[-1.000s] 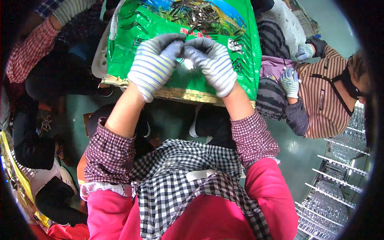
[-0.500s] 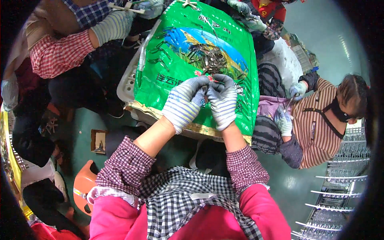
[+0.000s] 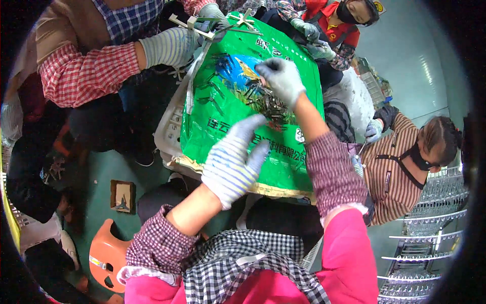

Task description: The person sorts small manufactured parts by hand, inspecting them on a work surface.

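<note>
My left hand [image 3: 234, 161], in a striped knit glove, hovers over the near part of a green printed sack [image 3: 200, 144], its fingers stretched and thumb apart, with nothing in it. My right hand [image 3: 283, 81], gloved too, is above the sack's middle with fingers bent together; whatever they may hold is hidden. Just below it lies a heap of small, thin dark pieces [image 3: 268, 105]. Smaller groups of dark pieces [image 3: 214, 92] are spread toward the sack's left side. The sack covers a white plastic crate [image 3: 169, 121].
At upper left, a co-worker's gloved hand [image 3: 169, 46] is by a pale branched plastic part [image 3: 195, 25]. Other co-workers sit at far right and right. An orange stool [image 3: 109, 251] and a small open box [image 3: 122, 196] stand on the floor at left.
My hands were together at the sack's near part and have separated. The right one has moved up past the dark heap; the left has opened and dropped slightly nearer me.
</note>
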### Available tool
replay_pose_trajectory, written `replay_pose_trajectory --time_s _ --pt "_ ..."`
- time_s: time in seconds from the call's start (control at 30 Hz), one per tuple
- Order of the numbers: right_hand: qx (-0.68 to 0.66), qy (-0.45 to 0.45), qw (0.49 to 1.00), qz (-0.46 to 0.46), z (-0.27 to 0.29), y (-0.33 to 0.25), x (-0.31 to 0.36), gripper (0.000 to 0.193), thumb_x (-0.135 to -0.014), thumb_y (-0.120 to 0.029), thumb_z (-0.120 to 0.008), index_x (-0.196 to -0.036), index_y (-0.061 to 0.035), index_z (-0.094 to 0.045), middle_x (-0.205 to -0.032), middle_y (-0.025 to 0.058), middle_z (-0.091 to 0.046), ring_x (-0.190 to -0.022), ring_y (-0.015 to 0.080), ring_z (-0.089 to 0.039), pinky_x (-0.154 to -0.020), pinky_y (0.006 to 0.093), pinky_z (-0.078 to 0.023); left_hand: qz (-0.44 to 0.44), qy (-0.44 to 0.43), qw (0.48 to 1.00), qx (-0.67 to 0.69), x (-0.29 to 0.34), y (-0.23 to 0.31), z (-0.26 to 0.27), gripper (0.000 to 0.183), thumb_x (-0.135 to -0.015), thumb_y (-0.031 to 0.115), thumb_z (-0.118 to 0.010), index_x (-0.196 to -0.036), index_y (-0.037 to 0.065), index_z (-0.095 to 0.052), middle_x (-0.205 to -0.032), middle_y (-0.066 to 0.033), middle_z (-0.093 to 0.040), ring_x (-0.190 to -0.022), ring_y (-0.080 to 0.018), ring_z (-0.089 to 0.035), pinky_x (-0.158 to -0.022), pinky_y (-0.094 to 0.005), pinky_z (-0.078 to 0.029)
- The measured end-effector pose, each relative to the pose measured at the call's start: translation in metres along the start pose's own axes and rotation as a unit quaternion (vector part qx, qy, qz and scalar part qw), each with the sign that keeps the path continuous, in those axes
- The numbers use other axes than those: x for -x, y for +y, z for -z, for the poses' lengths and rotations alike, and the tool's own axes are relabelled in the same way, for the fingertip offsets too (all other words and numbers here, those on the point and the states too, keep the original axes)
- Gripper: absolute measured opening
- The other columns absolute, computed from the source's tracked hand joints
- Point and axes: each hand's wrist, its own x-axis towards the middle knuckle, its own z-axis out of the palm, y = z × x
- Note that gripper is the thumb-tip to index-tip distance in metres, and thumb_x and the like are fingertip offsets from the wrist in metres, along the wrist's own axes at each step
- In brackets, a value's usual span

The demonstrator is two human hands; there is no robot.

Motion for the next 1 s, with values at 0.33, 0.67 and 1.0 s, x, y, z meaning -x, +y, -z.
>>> replay_pose_trajectory --time_s 0.33,0.67,1.0 --pt "0.158 -0.067 0.978 -0.114 -0.080 0.078 -0.163 0.047 -0.069 -0.045 -0.065 -0.095 -0.0047 -0.067 -0.096 0.0176 -0.065 -0.088 0.0300 -0.063 -0.077 0.0386 -0.048 -0.063 -0.110 0.992 -0.017 0.001 0.002 -0.018 0.030 -0.079 0.014 -0.060 -0.107 0.003 -0.056 -0.103 -0.0183 -0.060 -0.091 -0.0347 -0.060 -0.079 -0.0385 -0.049" --pt "0.125 -0.053 0.990 -0.047 -0.038 0.106 -0.186 0.044 -0.075 -0.043 -0.057 -0.097 -0.0071 -0.067 -0.093 0.0124 -0.066 -0.083 0.0247 -0.064 -0.076 0.0348 -0.050 -0.061 -0.120 0.991 -0.014 -0.002 0.000 -0.014 0.028 -0.077 0.012 -0.062 -0.103 0.002 -0.057 -0.099 -0.0175 -0.061 -0.085 -0.0340 -0.062 -0.074 -0.0379 -0.051" --pt "0.310 -0.131 0.940 -0.054 -0.061 0.083 -0.151 0.027 -0.074 -0.027 -0.059 -0.095 -0.0120 -0.068 -0.102 0.0144 -0.063 -0.093 0.0295 -0.062 -0.083 0.0382 -0.048 -0.050 -0.163 0.985 -0.032 0.001 0.000 -0.027 0.027 -0.078 0.014 -0.062 -0.102 0.003 -0.057 -0.095 -0.0174 -0.062 -0.081 -0.0328 -0.062 -0.070 -0.0381 -0.051"
